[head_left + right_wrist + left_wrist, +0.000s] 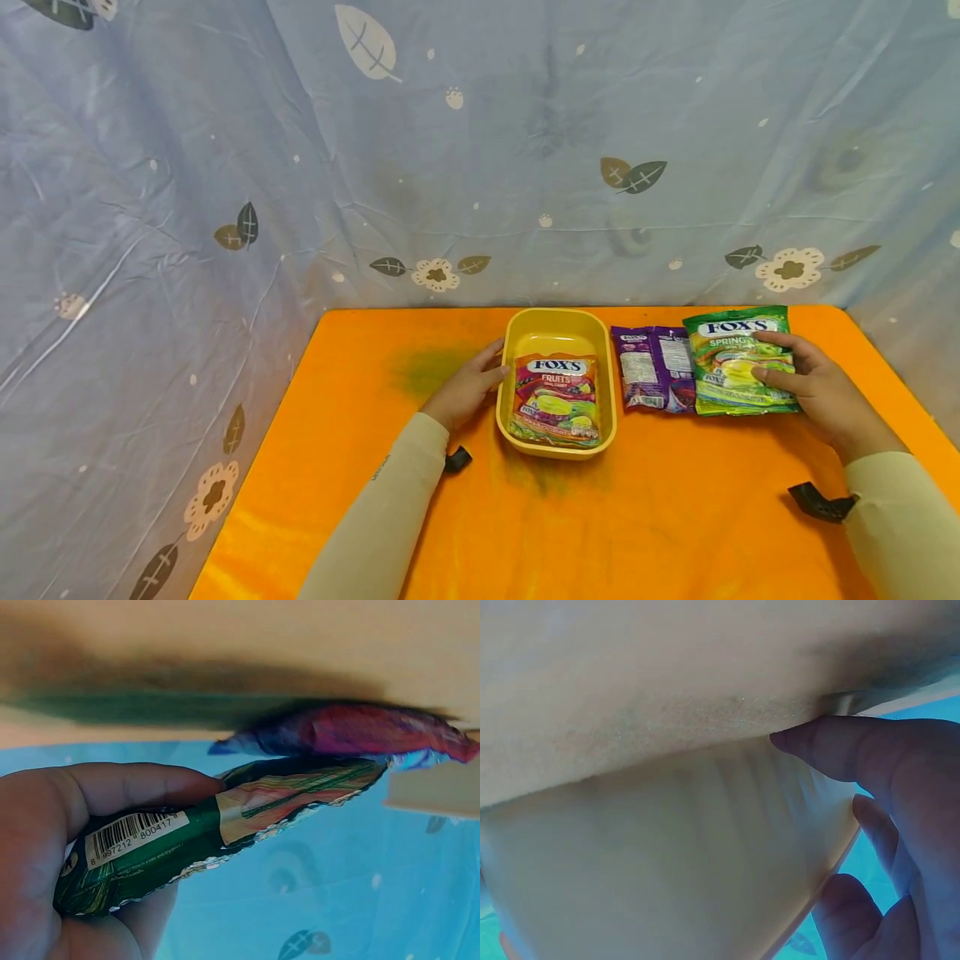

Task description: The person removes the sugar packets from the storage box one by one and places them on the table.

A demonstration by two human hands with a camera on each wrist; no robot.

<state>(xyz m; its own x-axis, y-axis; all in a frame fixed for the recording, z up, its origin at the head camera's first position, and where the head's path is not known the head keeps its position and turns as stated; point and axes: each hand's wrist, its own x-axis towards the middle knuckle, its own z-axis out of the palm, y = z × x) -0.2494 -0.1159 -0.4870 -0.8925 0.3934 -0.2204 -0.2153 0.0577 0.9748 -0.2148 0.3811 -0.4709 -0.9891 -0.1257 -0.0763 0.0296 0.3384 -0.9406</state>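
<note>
In the head view a yellow tub (558, 337) stands on the orange table, with an orange-and-red Fox's fruits candy bag (556, 402) lying inside. My left hand (470, 386) grips the tub's left side, thumb at the rim; the left wrist view shows the fingertips against the tub's outer wall (652, 855). On the right, my right hand (817, 387) pinches a green Fox's candy bag (738, 392) between thumb and fingers. It overlaps a purple candy bag (637, 367), printed back upward. The right wrist view shows the barcode edge of the green bag (165, 840).
The orange tabletop (675, 517) spreads in front of and beside the tub. A grey-blue curtain (540, 167) with leaves and flowers hangs along the back and sides. Black straps (821, 502) stick out at both wrists.
</note>
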